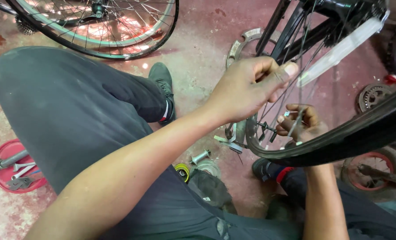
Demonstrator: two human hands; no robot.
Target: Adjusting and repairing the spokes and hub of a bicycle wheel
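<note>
My left hand (pixel 251 86) reaches forward and pinches thin metal spokes between thumb and fingers, high in the bicycle wheel (pixel 353 133) in front of me. My right hand (pixel 301 124) is lower, behind the black rim, its fingers closed around a small metal tool or spoke end near the wheel's hub (pixel 262 129). The spokes (pixel 291 84) run from the hub up towards the rim. A black bicycle frame (pixel 296 26) stands behind the wheel. My knee in dark trousers (pixel 69 111) fills the left side.
Another spoked wheel (pixel 113 26) lies at the top left. A red tray (pixel 11 166) with wrenches sits at the left edge. Small metal parts (pixel 202 158), a sprocket ring (pixel 244 42), a gear (pixel 372 95) and a small red-hubbed wheel (pixel 376 171) lie on the red floor.
</note>
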